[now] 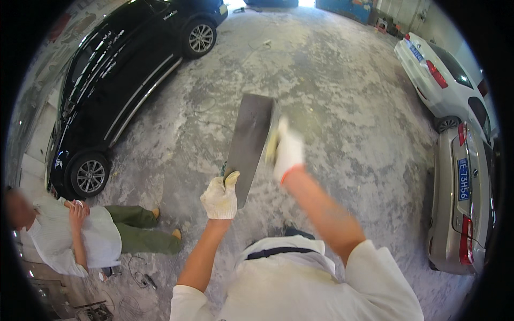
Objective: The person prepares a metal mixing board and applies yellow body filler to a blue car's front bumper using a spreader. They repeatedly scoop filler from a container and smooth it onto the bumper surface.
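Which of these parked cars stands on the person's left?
The black car, its side showing; the white car and the silver-beige car both stand on the right, rear ends showing.

White characters can be read on the blue licence plate (pixel 463 180) at the rear of the grey-beige sedan (pixel 447 198). A second blue plate (pixel 416 52) stands on the tail of the white sedan (pixel 450 100); its white characters are too small and slanted to read with certainty.
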A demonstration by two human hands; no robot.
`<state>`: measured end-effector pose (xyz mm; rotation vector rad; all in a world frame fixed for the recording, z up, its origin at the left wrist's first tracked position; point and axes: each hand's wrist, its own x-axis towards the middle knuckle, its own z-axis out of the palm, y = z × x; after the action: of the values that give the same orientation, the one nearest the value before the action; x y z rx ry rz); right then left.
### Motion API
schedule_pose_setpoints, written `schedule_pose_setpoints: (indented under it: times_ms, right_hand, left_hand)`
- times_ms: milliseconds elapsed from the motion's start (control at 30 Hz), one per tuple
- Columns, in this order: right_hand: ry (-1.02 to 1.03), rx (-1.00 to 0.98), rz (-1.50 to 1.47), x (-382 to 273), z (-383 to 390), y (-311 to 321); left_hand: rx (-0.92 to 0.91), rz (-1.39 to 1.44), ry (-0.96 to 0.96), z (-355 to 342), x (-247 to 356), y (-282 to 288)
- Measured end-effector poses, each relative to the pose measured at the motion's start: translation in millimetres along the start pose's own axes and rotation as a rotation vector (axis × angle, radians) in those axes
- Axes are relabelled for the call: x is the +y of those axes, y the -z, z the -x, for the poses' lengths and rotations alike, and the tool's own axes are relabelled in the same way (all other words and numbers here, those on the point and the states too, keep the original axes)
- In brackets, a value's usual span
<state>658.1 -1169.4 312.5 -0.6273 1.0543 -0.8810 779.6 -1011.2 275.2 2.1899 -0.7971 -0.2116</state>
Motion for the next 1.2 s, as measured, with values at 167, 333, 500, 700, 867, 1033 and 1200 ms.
schedule_pose_setpoints:
  times_ms: [167, 333, 500, 700, 867, 1033, 1200]
  right_hand:
    - [0.377, -0.217, -0.084, -29.8, -25.5, 29.0]
    - [0.157, -0.263, 0.064, 24.7, -0.2, 24.5]
    - [0.301, -0.094, 0.050, 22.9, -9.2, 39.2]
    - [0.264, 0.024, 0.191, 23.1, -19.6, 48.9]
    - [0.359, -0.115, 0.364, 32.7, -8.9, 30.6]
    - [0.426, -0.087, 0.352, 14.3, -16.4, 20.7]
    - [0.211, -0.257, 0.216, -2.8, 4.4, 39.8]
  left_hand:
    - [-0.036, 0.157, 0.123, 21.0, -21.8, -13.3]
    - [-0.109, 0.466, 0.207, 28.8, -22.0, -33.9]
    - [0.018, 0.504, 0.050, 32.4, -12.8, -17.9]
    - [-0.133, 0.784, 0.170, 30.9, -1.1, 2.9]
    - [-0.560, 0.944, 0.293, 33.1, -4.2, -3.6]
    - [-0.565, 0.800, 0.307, 38.1, -4.8, -12.2]
    - [-0.226, 0.921, 0.293, 22.4, 0.7, -18.0]
